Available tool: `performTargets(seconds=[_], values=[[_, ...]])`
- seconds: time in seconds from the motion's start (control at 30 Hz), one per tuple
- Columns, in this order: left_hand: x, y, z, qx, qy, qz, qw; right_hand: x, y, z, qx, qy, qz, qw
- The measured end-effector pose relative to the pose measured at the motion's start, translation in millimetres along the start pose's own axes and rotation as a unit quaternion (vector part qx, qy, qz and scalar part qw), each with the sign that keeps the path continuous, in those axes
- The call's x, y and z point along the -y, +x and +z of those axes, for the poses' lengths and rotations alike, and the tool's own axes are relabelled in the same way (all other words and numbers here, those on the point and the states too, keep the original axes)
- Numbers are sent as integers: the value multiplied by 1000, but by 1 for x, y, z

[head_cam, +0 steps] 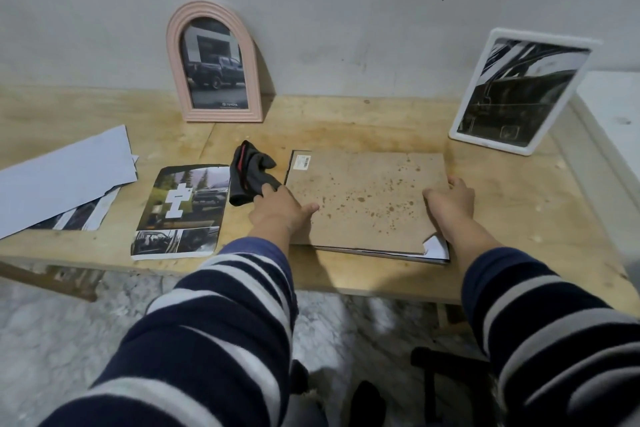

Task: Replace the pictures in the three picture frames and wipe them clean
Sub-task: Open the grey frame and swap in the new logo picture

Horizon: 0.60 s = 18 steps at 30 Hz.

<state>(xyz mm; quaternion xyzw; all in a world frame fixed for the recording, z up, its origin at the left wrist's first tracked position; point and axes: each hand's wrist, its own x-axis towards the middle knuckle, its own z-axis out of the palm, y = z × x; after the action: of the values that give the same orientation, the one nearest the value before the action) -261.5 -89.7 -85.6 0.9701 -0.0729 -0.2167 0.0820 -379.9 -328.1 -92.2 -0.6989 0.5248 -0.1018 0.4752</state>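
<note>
A large picture frame lies face down in the middle of the table, its brown stained backing board [367, 198] on top. My left hand [280, 208] grips the board's left edge, thumb on top. My right hand [450, 199] holds the right edge. A white paper corner [434, 248] sticks out under the board at the near right. A pink arched frame [214, 62] with a truck picture leans on the wall. A white rectangular frame [519, 90] stands at the right. A black cloth [249, 177] lies just left of the board.
A printed picture sheet with a white cutout shape [180, 211] lies left of the cloth. Loose white and printed papers [65, 177] are spread at the far left. The wooden table's front edge [363, 284] runs below the board; marble floor and a black chair base are beneath.
</note>
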Motion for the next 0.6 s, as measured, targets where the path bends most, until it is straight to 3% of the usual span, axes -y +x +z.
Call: performTargets(seconds=[0.3, 0.6], values=[[-2, -3, 0, -5, 2, 5, 1000, -5, 4, 7, -6, -62, -26, 998], [-5, -7, 5, -1, 30, 2, 1000, -9, 8, -2, 41, -256, -58, 964]])
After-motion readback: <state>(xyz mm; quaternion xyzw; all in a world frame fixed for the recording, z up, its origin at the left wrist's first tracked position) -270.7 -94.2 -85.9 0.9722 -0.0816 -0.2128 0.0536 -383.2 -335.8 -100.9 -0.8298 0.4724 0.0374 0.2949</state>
